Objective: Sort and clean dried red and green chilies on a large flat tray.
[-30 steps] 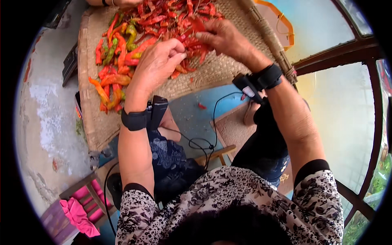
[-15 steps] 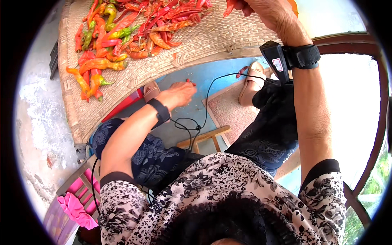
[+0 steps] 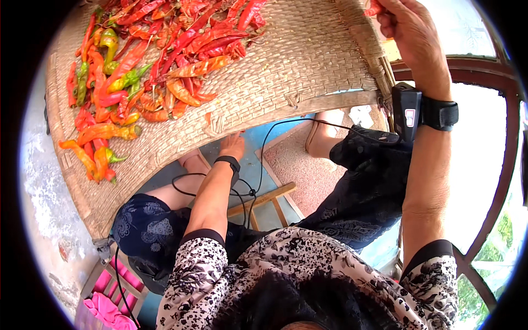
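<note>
Over the right corner of a woven cot (image 3: 308, 60), my right hand (image 3: 410, 27) is closed on a red chili pepper (image 3: 374, 7), partly cut off by the picture's upper edge. Below the cot's near edge, my left hand (image 3: 233, 146) hangs low with its fingers drawn together. The rim partly hides those fingertips; a small red bit shows there, too little to name. Red, orange and green chili peppers (image 3: 181, 55) are heaped on the left and middle of the woven surface.
My legs straddle a low wooden frame (image 3: 263, 199) on the floor, and a black cable (image 3: 252, 192) loops past it. Dark-red metal bars (image 3: 495, 82) curve along the right. A pink cloth (image 3: 109, 311) lies on a chair at lower left.
My right hand, with the red chili pepper, has shifted right to the cot's corner. My left hand has moved left, up to the near rim. The view has shifted, bringing more of the cot in.
</note>
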`<move>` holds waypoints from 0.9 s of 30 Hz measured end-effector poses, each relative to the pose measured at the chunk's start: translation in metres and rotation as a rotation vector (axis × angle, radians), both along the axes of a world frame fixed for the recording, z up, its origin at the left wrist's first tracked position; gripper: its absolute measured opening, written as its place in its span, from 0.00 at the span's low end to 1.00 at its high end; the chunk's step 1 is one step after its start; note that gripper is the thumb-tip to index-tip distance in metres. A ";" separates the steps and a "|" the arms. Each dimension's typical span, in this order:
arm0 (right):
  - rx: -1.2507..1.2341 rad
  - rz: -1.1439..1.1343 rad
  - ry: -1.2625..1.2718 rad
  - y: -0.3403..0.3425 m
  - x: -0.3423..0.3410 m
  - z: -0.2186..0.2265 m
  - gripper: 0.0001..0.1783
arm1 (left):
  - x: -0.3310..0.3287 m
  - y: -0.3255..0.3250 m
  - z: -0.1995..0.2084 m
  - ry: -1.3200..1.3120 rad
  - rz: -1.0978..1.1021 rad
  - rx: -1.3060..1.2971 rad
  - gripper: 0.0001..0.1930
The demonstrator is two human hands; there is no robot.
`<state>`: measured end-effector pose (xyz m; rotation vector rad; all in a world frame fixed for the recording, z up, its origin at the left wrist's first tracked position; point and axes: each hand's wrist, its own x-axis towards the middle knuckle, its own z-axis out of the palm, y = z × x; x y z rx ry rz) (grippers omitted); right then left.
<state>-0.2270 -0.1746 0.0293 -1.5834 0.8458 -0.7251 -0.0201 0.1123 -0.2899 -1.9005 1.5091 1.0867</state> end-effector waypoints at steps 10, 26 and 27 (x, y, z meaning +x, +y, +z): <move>-0.049 -0.067 0.062 -0.014 -0.025 -0.004 0.15 | -0.009 -0.004 0.006 0.040 0.241 0.012 0.18; -0.048 0.075 -0.100 0.039 -0.040 0.023 0.15 | -0.016 -0.034 0.129 0.424 -0.136 -0.704 0.08; -0.190 0.176 -0.088 0.055 -0.039 0.026 0.13 | -0.018 -0.035 0.149 0.510 -0.169 -0.719 0.08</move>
